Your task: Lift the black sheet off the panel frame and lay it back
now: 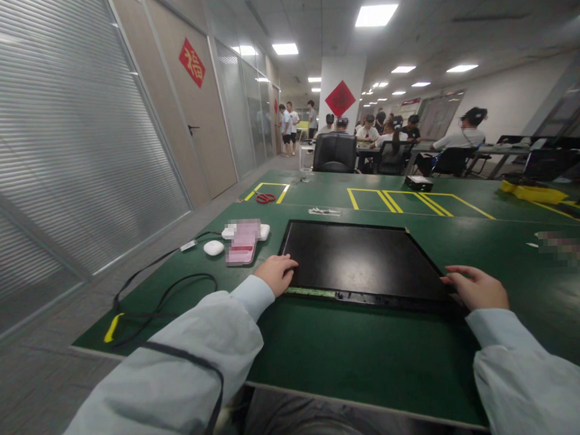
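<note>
1. Black panel (362, 259): underside hidden; we cannot tell its model or maker.
2. Left hand (275, 276), right hand (480, 288): some fingers partly hidden; we cannot tell whether either grips the panel's edge.
3. Left sleeve (181, 367), right sleeve (528, 374): both cut off by the frame.
4. Pink item (243, 243): pixelated; we cannot read its surface.
5. Long item (569, 249), right side: pixelated, kind unclear to us.
6. Silvery piece (324, 211) beyond the panel: too small for us to identify.
7. Seated people (387, 135): blurred, partly hidden by chairs (335, 154).
8. Pillar's red sign (340, 98): character illegible to us.
</note>
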`<state>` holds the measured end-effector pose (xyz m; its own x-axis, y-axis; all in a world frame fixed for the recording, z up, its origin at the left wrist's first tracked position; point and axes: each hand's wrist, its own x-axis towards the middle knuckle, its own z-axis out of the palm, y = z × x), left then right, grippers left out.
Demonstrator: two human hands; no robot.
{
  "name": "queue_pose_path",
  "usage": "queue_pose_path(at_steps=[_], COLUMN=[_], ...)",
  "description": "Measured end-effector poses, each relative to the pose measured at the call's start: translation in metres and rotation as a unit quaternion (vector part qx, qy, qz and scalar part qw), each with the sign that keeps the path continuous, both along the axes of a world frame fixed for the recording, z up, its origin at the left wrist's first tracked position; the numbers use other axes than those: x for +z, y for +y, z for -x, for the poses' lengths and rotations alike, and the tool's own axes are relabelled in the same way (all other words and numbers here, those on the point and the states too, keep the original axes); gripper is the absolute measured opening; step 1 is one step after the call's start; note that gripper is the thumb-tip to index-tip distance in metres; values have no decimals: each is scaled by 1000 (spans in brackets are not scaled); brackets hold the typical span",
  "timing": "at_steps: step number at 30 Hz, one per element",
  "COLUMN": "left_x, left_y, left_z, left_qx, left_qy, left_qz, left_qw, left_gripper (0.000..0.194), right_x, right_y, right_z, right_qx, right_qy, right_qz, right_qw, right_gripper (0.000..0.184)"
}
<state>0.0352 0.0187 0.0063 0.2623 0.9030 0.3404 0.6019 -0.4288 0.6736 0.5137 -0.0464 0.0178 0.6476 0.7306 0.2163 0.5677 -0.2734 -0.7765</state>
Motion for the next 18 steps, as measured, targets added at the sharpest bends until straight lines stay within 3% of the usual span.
queue_pose_path(at_steps=[9, 12, 15, 18], left_x=[2, 1, -1, -3], left_y=[1, 2, 3, 4], left_z=[-1, -1, 1, 3], left_qx=[-12, -14, 13, 70], left_qy=[29, 22, 43, 114], left_qz=[-12, -7, -28, -43], left_qw=[999, 1000, 999, 990], left_gripper=[25, 26, 31, 45], right_x=[-2, -12, -24, -34], right_y=[7, 19, 31, 38], right_z=[-13, -25, -35, -41], right_qx=[-25, 15, 80, 104], right_qy=[-26, 21, 8, 3], right_qz=[-29, 31, 26, 27], right_qw=[999, 999, 996, 994], right_gripper=[37, 41, 36, 32])
